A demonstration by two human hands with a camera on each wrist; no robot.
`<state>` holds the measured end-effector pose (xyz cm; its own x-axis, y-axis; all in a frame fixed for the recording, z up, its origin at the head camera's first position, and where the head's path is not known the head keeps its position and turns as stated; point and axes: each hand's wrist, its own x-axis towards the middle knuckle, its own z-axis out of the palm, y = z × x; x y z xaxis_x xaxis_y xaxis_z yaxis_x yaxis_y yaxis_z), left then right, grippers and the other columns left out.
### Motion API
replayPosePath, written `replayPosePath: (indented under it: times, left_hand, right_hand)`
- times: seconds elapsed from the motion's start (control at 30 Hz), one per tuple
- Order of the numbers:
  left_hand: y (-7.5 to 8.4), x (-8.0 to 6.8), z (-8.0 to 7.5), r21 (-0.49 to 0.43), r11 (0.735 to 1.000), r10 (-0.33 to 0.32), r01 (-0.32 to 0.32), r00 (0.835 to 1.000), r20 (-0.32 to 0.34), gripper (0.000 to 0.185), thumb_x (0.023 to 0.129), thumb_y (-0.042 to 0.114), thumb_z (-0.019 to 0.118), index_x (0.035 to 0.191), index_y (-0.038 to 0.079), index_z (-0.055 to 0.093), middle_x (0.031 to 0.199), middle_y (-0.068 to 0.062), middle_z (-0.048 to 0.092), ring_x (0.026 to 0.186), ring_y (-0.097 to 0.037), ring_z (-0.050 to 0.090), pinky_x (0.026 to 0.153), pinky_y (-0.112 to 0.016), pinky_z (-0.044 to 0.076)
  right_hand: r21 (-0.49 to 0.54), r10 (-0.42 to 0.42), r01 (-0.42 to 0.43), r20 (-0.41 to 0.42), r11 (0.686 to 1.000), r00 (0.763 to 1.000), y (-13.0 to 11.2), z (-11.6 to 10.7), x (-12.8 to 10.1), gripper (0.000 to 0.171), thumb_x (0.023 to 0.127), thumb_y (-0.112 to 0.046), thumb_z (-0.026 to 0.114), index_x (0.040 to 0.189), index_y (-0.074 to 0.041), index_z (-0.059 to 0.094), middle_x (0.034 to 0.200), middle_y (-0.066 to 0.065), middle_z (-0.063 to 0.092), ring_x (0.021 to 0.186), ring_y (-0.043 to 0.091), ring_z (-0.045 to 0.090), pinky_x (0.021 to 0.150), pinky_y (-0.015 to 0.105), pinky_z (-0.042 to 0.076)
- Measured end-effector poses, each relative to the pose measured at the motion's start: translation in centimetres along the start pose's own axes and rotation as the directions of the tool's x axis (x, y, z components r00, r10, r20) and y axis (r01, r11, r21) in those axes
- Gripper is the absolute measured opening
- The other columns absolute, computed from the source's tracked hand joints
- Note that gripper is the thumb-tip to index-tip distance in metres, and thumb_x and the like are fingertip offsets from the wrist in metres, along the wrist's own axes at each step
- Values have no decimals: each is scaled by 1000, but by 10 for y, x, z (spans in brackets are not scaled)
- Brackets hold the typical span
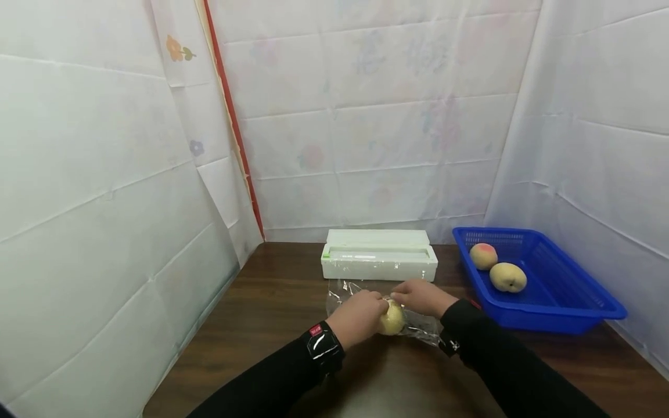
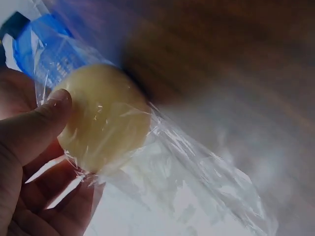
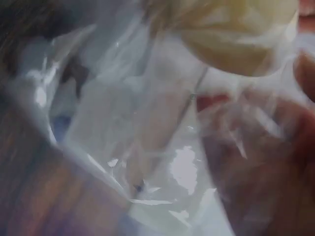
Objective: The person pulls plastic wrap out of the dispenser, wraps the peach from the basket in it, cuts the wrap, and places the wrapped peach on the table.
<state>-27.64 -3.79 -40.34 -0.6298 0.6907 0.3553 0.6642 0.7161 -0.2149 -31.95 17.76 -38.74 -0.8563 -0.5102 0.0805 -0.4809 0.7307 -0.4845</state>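
A pale yellow peach lies in a sheet of clear plastic wrap at the table's middle. My left hand grips the peach from its left side. In the left wrist view its thumb presses the film against the peach, with the fingers curled underneath. On the far right side of the peach, my right hand pinches the plastic wrap with bent fingers. Creased film hangs across the blurred right wrist view, so its fingertips are partly hidden.
A white plastic wrap box stands with its lid raised behind the hands, film trailing over its front. To the right, a blue basket holds a pink-tinged peach and a yellow one. White sheeting encloses the wooden table.
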Motion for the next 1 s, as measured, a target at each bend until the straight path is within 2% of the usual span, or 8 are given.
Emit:
replayPosePath:
  times: [0.07, 0.17, 0.23, 0.3, 0.47, 0.8, 0.9, 1.0]
  left_hand:
    - [-4, 4, 2, -40, 999, 10, -9, 1000, 17, 25, 75, 28, 94, 89, 20, 75, 87, 9, 69, 79, -9, 63, 74, -25, 53]
    - [-12, 12, 6, -130, 992, 9, -1, 998, 59, 22, 77, 24, 94, 86, 21, 74, 82, 12, 68, 74, -5, 61, 71, -21, 51]
    - [-19, 16, 7, -203, 979, -6, 22, 997, 83, 19, 79, 22, 92, 85, 21, 75, 79, 14, 69, 71, -2, 60, 67, -18, 51]
    - [-26, 20, 7, -262, 963, -32, 58, 994, 103, 15, 83, 23, 90, 85, 21, 75, 78, 15, 69, 68, -1, 59, 65, -17, 50]
    - [-38, 24, 8, -361, 923, -85, 132, 986, 143, 16, 92, 35, 85, 97, 21, 79, 87, 15, 74, 74, 1, 60, 68, -17, 51]
    - [-51, 26, 16, -425, 881, -129, 210, 969, 212, 20, 98, 38, 78, 108, 21, 78, 94, 13, 74, 81, -1, 63, 73, -21, 54]
    - [-51, 26, 19, -409, 890, -127, 200, 972, 199, 20, 101, 37, 74, 110, 19, 78, 96, 11, 75, 83, -2, 64, 74, -21, 55]
    - [-49, 25, 20, -320, 937, -94, 139, 984, 152, 25, 103, 38, 72, 115, 17, 78, 104, 6, 76, 92, -8, 69, 80, -26, 58]
  right_hand:
    - [-108, -30, 11, -169, 994, 985, -7, 1, -8, 32, 107, -24, 65, 129, -3, 74, 121, 15, 75, 112, 34, 71, 96, 52, 58]
    - [-292, -208, 103, -359, 951, 910, -20, 8, -18, 20, 97, -12, 74, 114, -2, 77, 103, 12, 74, 97, 30, 70, 85, 48, 59]
    - [-387, -325, 168, -389, 907, 862, -28, 16, -23, 12, 92, -7, 79, 104, -5, 78, 94, 6, 71, 87, 23, 67, 77, 40, 58]
    - [-445, -388, 207, -366, 871, 846, -35, 26, -26, 11, 88, -7, 82, 97, -6, 78, 88, 4, 68, 81, 21, 64, 72, 37, 56]
    - [-461, -303, 120, -348, 879, 887, -38, 45, -30, 23, 85, -9, 88, 102, -7, 73, 95, 3, 65, 85, 20, 64, 75, 37, 56]
    - [-497, -253, 81, -288, 864, 924, -31, 53, -14, 54, 75, -23, 99, 115, -10, 66, 111, 4, 64, 105, 26, 65, 93, 42, 57]
    - [-482, -234, 78, -273, 873, 933, -28, 51, -8, 50, 77, -24, 98, 114, -11, 66, 110, 5, 64, 104, 27, 65, 91, 42, 57]
    - [-431, -207, 75, -270, 899, 940, -23, 45, -1, 41, 79, -23, 96, 107, -11, 68, 102, 5, 65, 95, 25, 65, 85, 42, 56]
